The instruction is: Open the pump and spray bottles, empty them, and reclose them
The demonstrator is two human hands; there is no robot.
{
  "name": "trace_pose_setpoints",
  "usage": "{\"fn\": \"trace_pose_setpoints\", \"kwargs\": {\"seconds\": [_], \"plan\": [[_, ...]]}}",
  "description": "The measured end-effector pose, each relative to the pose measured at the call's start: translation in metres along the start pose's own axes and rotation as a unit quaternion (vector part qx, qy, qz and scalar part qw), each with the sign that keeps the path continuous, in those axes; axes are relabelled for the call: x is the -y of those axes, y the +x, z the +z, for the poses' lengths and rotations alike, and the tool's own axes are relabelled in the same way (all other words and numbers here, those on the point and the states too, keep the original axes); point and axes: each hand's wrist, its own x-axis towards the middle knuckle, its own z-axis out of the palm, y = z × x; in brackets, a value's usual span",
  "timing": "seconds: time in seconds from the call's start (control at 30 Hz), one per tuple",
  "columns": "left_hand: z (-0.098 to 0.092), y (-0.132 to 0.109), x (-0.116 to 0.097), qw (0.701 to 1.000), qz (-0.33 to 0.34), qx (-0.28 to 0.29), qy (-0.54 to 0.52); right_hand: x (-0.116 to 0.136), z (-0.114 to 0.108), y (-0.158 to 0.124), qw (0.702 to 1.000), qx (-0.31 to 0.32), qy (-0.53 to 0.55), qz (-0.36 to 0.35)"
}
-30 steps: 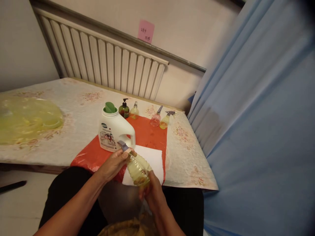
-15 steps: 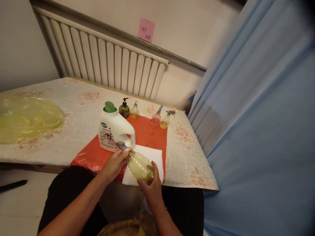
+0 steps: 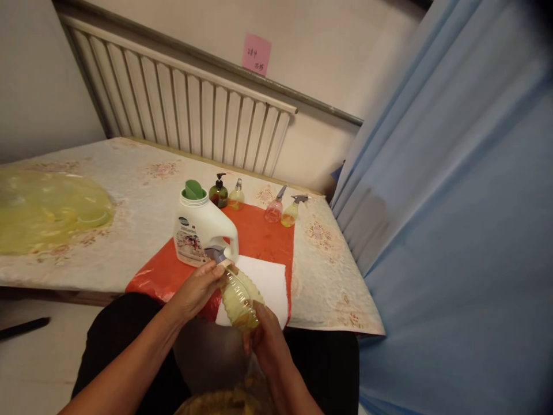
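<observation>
Between my hands a clear yellowish spray bottle [image 3: 241,295] with a grey trigger head lies tilted, its head up to the left. My left hand [image 3: 203,287] is closed around the neck just below the trigger. At the bottle's base, my right hand [image 3: 266,331] grips it from the right, some fingers hidden underneath. Below the bottle is a white cloth [image 3: 268,282], spread on a red plastic sheet [image 3: 254,233]. Just behind the trigger head stands a white jug [image 3: 190,227] with a handle and a green scoop-like cap [image 3: 194,189] in its mouth.
Toward the back stand a dark green pump bottle [image 3: 219,193], a pale spray bottle [image 3: 236,197], a pink one [image 3: 273,210] and a yellow one [image 3: 289,214]. Yellow plastic film [image 3: 56,210] lies at left on the flowered cover [image 3: 142,230]. A blue curtain [image 3: 449,242] hangs at right.
The spray bottle has tipped so its base sits lower and a little further left. My right hand has shifted down around the base, its fingers moving from the side to underneath.
</observation>
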Motion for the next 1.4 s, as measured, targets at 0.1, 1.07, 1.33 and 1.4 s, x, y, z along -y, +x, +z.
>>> {"fn": "trace_pose_setpoints", "kwargs": {"seconds": [0.1,1.07,1.33,1.4], "plan": [[-0.001,0.000,-0.002,1.000,-0.001,-0.004,-0.005,-0.002,0.002,0.000,1.000,0.000,0.009,0.000],[0.015,-0.013,0.026,0.991,-0.054,0.099,0.074,0.004,-0.043,0.020,0.991,-0.068,-0.118,0.012],[0.045,-0.007,0.017,0.943,-0.061,0.064,0.319,0.043,-0.042,0.017,0.918,-0.085,-0.372,-0.112],[0.049,-0.007,0.014,0.934,-0.059,0.066,0.346,0.046,-0.038,0.017,0.924,-0.061,-0.364,-0.100]]}}
